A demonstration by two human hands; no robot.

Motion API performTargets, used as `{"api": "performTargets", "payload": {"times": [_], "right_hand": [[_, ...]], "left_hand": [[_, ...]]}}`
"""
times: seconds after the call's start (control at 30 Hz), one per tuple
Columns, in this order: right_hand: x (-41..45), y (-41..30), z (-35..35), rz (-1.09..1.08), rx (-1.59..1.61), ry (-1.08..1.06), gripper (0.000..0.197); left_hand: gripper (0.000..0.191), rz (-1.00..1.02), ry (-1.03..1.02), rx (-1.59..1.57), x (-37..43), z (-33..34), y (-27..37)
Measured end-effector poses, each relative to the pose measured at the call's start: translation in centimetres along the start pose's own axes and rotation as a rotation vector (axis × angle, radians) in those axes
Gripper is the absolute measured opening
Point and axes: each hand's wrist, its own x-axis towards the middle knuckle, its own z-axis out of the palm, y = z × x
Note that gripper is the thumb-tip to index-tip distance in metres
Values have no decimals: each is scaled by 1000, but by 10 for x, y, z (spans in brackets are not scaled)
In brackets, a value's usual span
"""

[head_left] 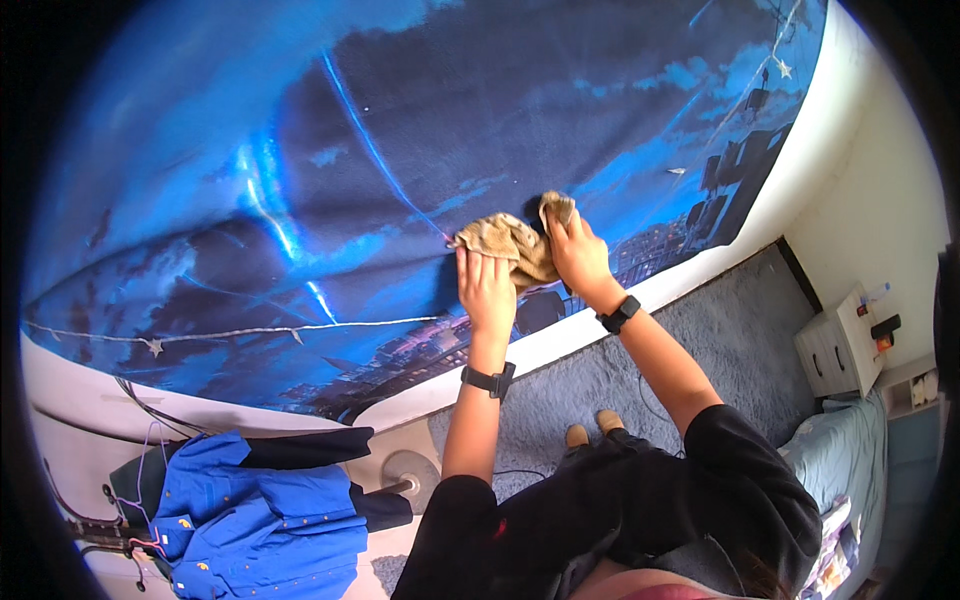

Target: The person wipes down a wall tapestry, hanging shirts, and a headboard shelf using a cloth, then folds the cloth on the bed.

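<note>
A crumpled tan cloth (501, 234) lies between my two hands, against a large blue printed wall tapestry (480, 112). My left hand (486, 289) has its fingers on the cloth's left end. My right hand (577, 251) grips the cloth's other end, which bunches up above the fingers. Both wrists wear black bands. Thin garlands with star shapes hang on the tapestry at the lower left and upper right.
Blue shirts (262, 517) hang on a coat rack (112, 532) at the lower left. A grey carpet (735, 330) lies below the wall. A white drawer cabinet (836, 349) and a bed (840, 450) stand at the right.
</note>
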Motion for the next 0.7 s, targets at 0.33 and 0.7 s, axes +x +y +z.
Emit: {"api": "performTargets", "payload": {"times": [0.33, 0.7], "right_hand": [[-56, 20, -54, 209, 617, -123, 22], [-123, 117, -222, 844, 660, -35, 26]], "left_hand": [[20, -792, -247, -881, -72, 12, 4], [23, -817, -242, -1374, -37, -59, 32]]}}
